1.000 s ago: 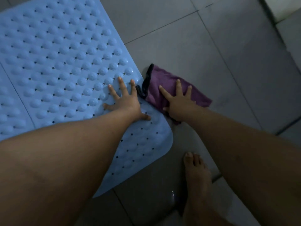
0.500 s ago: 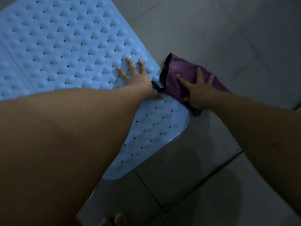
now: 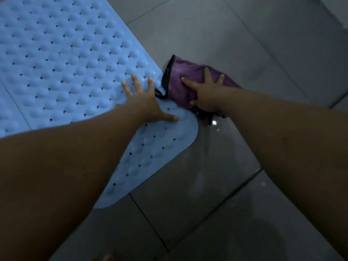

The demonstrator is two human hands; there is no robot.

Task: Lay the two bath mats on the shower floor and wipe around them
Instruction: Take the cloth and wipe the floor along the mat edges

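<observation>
Grip, left hand: fingers spread and straight, palm flat on the near right part of the bath mat, thumb stretched out toward the mat's rounded corner; it clasps nothing.
Grip, right hand: fingers splayed and straight, pressed flat on top of the purple cloth; nothing is pinched or curled round.
Bath mat: light blue, covered in raised bumps and small holes, lying flat on the shower floor, filling the upper left of the view; its rounded near corner points toward the bottom centre.
Second mat: a strip of the same blue, edge to edge with the first along a straight seam at the far left; most of it is out of view.
Purple cloth: bunched, with a dark trim along its left edge, on the tiles just beside the mat's right edge; whether cloth and mat touch cannot be told.
Shower floor: grey tiles with dark grout lines; a wet, shiny patch sits just below the cloth.
Arms: both forearms reach in from the bottom corners.
Light: dim.
</observation>
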